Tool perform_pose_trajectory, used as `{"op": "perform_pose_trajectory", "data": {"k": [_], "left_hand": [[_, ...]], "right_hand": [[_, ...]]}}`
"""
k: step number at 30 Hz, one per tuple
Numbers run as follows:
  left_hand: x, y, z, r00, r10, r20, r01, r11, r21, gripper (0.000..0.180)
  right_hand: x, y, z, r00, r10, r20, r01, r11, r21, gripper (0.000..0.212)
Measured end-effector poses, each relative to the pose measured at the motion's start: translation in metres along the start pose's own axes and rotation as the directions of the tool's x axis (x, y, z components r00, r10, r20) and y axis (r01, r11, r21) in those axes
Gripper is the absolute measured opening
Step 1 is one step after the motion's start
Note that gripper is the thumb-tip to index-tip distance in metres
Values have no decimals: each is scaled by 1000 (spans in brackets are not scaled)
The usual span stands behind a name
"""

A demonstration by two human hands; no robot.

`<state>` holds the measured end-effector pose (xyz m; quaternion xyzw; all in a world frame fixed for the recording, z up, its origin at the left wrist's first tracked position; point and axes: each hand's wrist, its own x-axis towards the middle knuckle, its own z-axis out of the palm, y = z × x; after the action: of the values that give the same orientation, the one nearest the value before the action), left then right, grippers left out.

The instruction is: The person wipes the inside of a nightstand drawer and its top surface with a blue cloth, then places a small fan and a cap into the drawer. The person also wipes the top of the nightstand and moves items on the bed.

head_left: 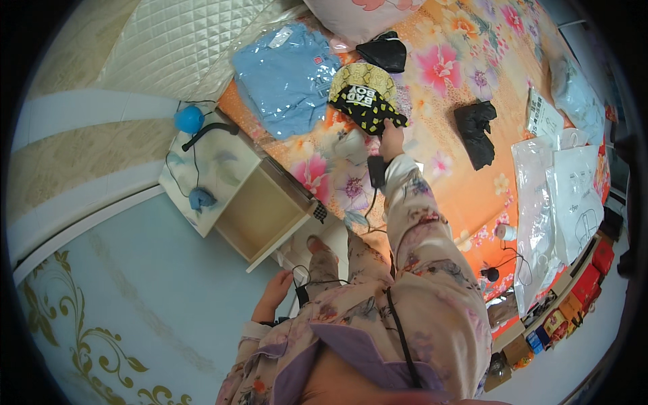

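Observation:
On the bed lies a cap (pixel 364 94) with a yellow snakeskin-like crown and a black part with yellow patches and white lettering. My right hand (pixel 391 142) reaches forward over the bed, its fingers closed on the cap's near right edge. A black box-shaped device (pixel 376 172) with a cable sits at that wrist. My left hand (pixel 275 290) hangs low beside the pulled-out drawer, holding nothing, its fingers loosely apart. Left of the cap is a folded light blue garment (pixel 287 81) in clear plastic. Just behind the cap rests a black cloth item (pixel 383 52).
An open drawer (pixel 260 219) juts from a white bedside cabinet (pixel 233 165) bearing a blue ball-shaped object (pixel 189 119). A crumpled black item (pixel 476 133) and clear plastic bags (pixel 536 216) lie on the flowered bedspread (pixel 432 108). Along the right stands a shelf of boxes (pixel 560 324).

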<state>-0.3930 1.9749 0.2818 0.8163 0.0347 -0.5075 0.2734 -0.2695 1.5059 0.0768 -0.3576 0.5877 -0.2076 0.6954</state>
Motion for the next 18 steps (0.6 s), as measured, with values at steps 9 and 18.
{"op": "perform_pose_trajectory", "data": {"k": [9, 18], "left_hand": [[58, 122, -7, 890, 433, -141, -401, 892, 208, 63], [103, 239, 3, 848, 477, 232, -492, 870, 11, 65]], "right_hand": [[-137, -125, -86, 773, -3, 634, 197, 952, -236, 28], [-144, -133, -69, 174, 507, 844, 172, 828, -533, 29]]}}
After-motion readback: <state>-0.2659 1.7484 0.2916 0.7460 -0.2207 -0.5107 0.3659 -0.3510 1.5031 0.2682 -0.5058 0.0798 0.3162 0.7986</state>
